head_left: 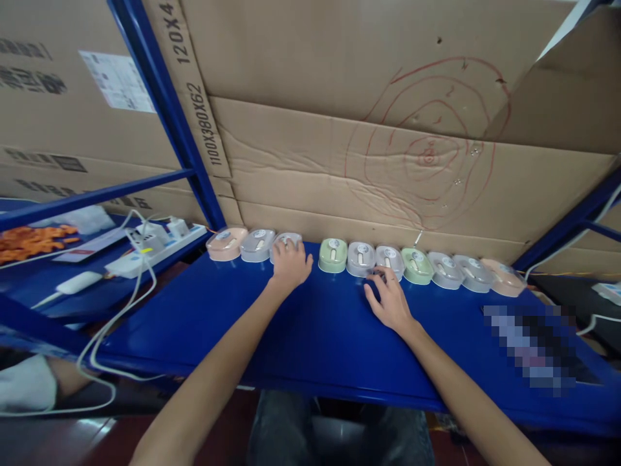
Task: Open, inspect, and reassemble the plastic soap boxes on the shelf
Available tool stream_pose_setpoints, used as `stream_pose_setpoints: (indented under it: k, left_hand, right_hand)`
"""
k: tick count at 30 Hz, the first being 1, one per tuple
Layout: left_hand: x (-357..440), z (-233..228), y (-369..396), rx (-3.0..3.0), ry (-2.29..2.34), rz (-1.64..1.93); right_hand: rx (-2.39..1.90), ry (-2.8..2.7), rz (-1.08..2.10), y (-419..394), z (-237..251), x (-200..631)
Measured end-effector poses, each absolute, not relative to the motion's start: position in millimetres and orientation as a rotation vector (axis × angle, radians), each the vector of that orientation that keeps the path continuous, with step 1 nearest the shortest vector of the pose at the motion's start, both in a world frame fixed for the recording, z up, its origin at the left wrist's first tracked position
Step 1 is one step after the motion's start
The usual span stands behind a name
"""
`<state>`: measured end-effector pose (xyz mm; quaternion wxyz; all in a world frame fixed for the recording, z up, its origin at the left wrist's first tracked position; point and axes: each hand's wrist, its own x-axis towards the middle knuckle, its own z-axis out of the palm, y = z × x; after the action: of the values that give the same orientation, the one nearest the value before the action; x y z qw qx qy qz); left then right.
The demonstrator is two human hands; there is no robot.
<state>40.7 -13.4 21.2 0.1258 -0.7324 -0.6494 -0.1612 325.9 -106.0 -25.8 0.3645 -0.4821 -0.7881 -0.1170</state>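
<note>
A row of small oval devices in clear cases lines the back of the blue shelf (310, 323): peach (226, 244), grey (257, 244), green (332, 254), more grey and green ones, and a peach one (504, 277) at the right end. My left hand (290, 264) lies closed over a grey device (287, 241), third from the left. My right hand (388, 299) rests fingertips on the grey device (389, 259) just right of the row's middle; its fingers are spread.
Cardboard sheets (388, 162) stand behind the row. A white power strip (155, 249) with cables lies on the left shelf, beside orange parts (33, 239). Blue rack posts (165, 110) frame the bay. A blurred patch (533, 343) covers the shelf's right part.
</note>
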Motion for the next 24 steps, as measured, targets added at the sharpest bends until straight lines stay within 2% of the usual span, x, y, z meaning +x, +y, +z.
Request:
stream_pose_setpoints:
  k: [4,11,15,24]
  left_hand:
    - [50.2,19.9,-23.9,-2.145,-1.831,-0.56]
    - [29.5,28.0,-13.1,-2.365,-1.846,-1.015]
    - [19.2,15.7,0.0,-2.515,-1.927,-1.023]
    - [29.9,1.3,3.5,-2.595,-2.234,-1.2]
  right_hand:
    - [-1.223,-2.053,-0.317,-107.3,-25.3,323.4]
    - [-1.187,-2.08,-0.318,-109.5,-23.6,322.3]
    - [-1.158,-2.147,-0.209,-118.9,-17.8,314.3]
    - [-1.316,-2.237,0.009,-138.9,-3.6,225.0]
